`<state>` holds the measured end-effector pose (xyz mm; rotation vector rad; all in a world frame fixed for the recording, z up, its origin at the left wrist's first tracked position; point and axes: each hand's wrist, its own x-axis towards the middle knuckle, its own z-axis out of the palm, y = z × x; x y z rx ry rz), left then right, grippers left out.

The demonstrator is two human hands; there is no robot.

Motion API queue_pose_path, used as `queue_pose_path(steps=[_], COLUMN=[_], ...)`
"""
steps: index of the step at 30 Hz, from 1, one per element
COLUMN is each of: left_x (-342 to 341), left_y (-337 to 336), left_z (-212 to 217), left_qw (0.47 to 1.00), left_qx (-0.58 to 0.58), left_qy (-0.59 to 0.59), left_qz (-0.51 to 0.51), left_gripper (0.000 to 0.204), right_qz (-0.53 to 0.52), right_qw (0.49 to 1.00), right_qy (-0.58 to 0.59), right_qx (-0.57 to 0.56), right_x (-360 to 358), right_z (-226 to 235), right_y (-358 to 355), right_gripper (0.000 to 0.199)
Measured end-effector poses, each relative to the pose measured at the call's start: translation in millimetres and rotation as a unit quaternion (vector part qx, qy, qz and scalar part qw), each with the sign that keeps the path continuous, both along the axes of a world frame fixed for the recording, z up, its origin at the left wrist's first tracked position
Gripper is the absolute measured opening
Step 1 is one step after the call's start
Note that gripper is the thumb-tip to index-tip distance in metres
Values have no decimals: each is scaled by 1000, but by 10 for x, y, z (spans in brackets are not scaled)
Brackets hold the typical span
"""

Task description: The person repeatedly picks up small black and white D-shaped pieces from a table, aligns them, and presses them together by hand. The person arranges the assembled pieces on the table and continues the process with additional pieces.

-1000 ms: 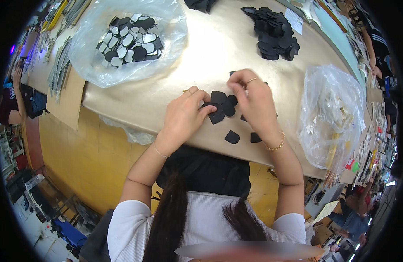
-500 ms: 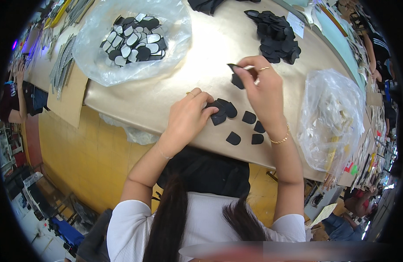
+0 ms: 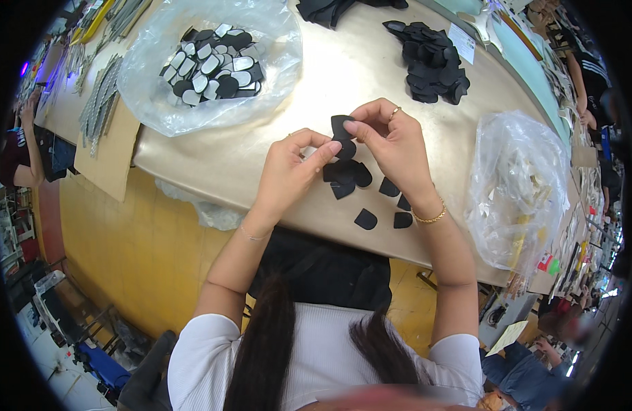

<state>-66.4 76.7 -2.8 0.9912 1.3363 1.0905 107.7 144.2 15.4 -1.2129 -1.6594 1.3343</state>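
Observation:
Between my two hands, over the table, are two small black rounded pieces that look like fabric or leather. My right hand (image 3: 391, 140) pinches the upper black piece (image 3: 340, 126) between thumb and fingers. Just below it, my left hand (image 3: 295, 168) has its thumb and forefinger closed at the edge of the lower black piece (image 3: 347, 150). Whether the two pieces are joined cannot be made out. Under my fingers lies a small overlapping cluster of black pieces (image 3: 348, 177). Several single pieces, including a black D-shaped piece (image 3: 365, 219), lie nearer the table's front edge.
A clear plastic bag (image 3: 141, 89) at the left holds many black and silvery-white pieces. A heap of black pieces (image 3: 432, 63) sits at the far right. Another crumpled clear bag (image 3: 518, 192) rests on the right. Grey strips (image 3: 100, 103) lie beyond the left bag.
My right hand has moved left, bringing its black piece toward my left hand. My left hand has lifted off the cluster and moved up to meet it.

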Motion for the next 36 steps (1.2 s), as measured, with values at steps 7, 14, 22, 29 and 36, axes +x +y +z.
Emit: queue_pose_path(steps=[7, 14, 22, 29, 36], left_x=[-134, -101, -73, 16, 41], left_y=[49, 41, -259, -272, -278], left_z=[-43, -110, -99, -149, -151], left_qw=[985, 883, 923, 915, 916], left_qx=[-20, 55, 172, 144, 121], left_qy=[168, 464, 329, 357, 362], left_qz=[8, 45, -102, -122, -125], left_gripper=[24, 27, 30, 40, 41], right_qz=[-110, 86, 72, 22, 5], right_qw=[924, 844, 898, 915, 914], right_qy=[-135, -340, -332, -293, -291], right_qx=[340, 405, 279, 276, 283], right_x=[14, -59, 78, 46, 22], right_z=[-66, -196, -98, -250, -247], right_y=[323, 170, -601, -769, -805], right_gripper=[9, 10, 23, 29, 26])
